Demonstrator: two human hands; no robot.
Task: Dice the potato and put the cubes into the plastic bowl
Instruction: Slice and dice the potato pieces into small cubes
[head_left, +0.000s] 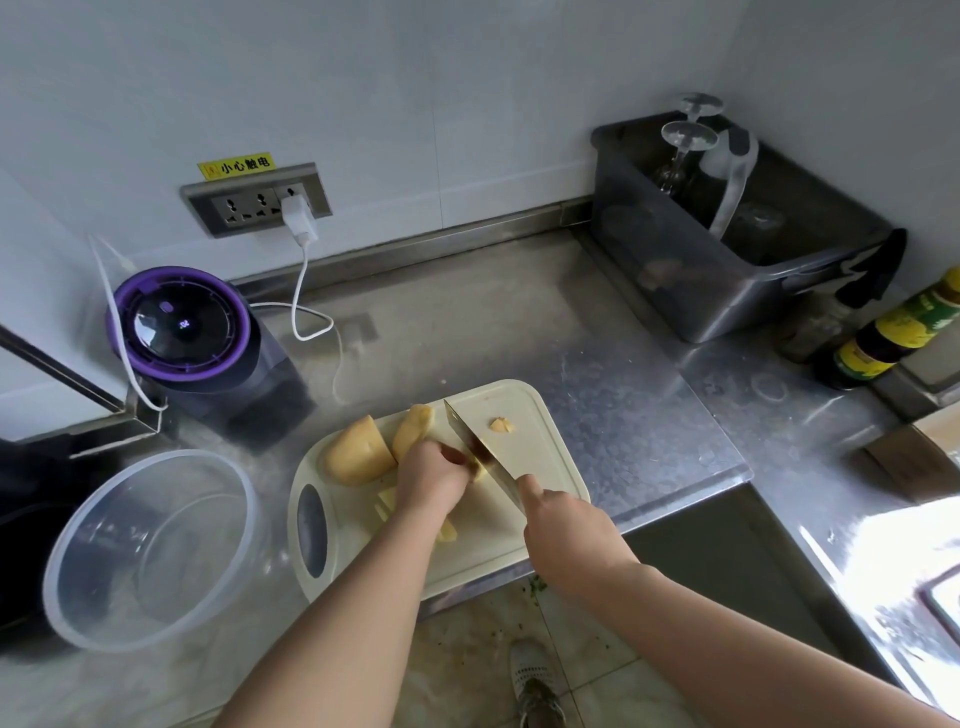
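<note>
The step in hand is slicing a potato piece (480, 472) on the cutting board (545, 415). Doing it well probably means bringing the knife (480, 444) straight down beside the knuckles, with the fingertips tucked back from the edge. The cuts should be evenly spaced so the strips can later be turned and cross-cut into cubes of like size. The left hand (434, 475) is curled, knuckles up, over the piece being cut, which is mostly hidden beneath it; its grip is closed on that piece and presses it to the board. The right hand (566, 530) sits just near and right of it, its grip wrapped round the knife handle with the forefinger stretched along the top of the blade. The blade slants away to the far left, close against the left fingers. Both forearms reach in from the near edge. Two larger potato chunks (357, 453) lie at the board's far left, a small scrap (501, 426) sits right of the blade, and a few pale strips (387, 501) lie by the left wrist. The plastic bowl (93, 545) stands on the counter (597, 374) left of the board, with no cubes in it that I can make out.
</note>
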